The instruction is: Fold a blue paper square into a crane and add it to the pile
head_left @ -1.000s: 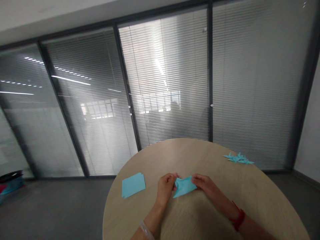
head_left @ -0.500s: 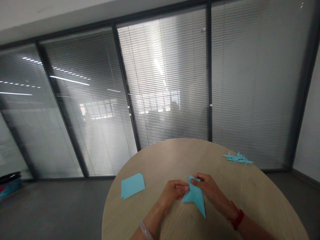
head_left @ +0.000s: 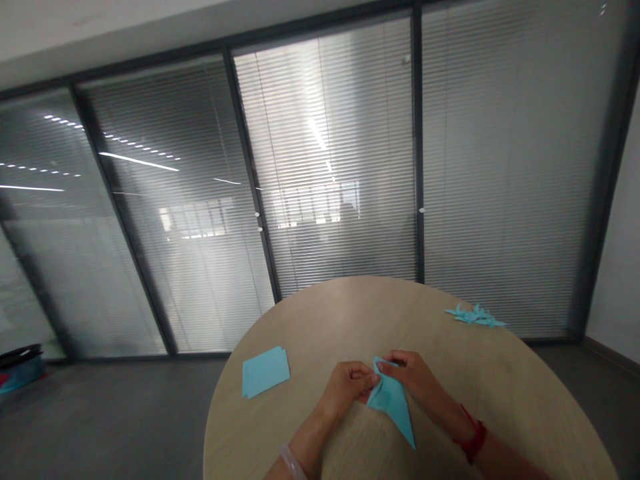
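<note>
Folded paper [head_left: 394,401], plain blue, pinched by left hand [head_left: 346,385] and right hand [head_left: 416,375].

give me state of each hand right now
Left hand: closed, pinching the left edge of the folded blue paper.
Right hand: closed on that paper near its far end.

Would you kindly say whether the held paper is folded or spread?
Folded, at least partly: the blue paper tapers to a sharp point.

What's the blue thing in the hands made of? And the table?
The folded blue sheet looks like matte paper: thin, with a sharp folded point and no strong shine. The table top seems smooth and wood-like, with faint grain; real wood or laminate, I can't tell.
</note>
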Demonstrator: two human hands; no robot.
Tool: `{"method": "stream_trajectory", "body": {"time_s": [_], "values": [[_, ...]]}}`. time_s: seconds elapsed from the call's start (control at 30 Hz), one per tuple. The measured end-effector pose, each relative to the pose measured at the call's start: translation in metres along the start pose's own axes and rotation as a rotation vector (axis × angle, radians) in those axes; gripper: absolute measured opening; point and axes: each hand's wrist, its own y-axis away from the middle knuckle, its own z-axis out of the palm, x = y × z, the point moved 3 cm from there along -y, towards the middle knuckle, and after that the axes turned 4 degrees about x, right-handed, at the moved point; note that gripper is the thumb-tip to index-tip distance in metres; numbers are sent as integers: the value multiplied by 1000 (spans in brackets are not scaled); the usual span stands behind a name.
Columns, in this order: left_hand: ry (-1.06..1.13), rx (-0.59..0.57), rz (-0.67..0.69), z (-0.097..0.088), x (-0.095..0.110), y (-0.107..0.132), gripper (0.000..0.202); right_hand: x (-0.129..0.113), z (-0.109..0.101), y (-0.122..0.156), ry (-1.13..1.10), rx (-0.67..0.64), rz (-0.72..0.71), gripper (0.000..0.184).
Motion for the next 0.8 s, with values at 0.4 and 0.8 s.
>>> {"method": "stream_trajectory", "body": {"time_s": [0.4, 0.8], "values": [[-107, -46, 40, 2, -1, 1, 44, -6, 3, 2, -108, -76, -5, 27], [-151, -55, 37, 3, -2, 3, 38, -2, 4, 1, -74, -66, 27, 24]]}}
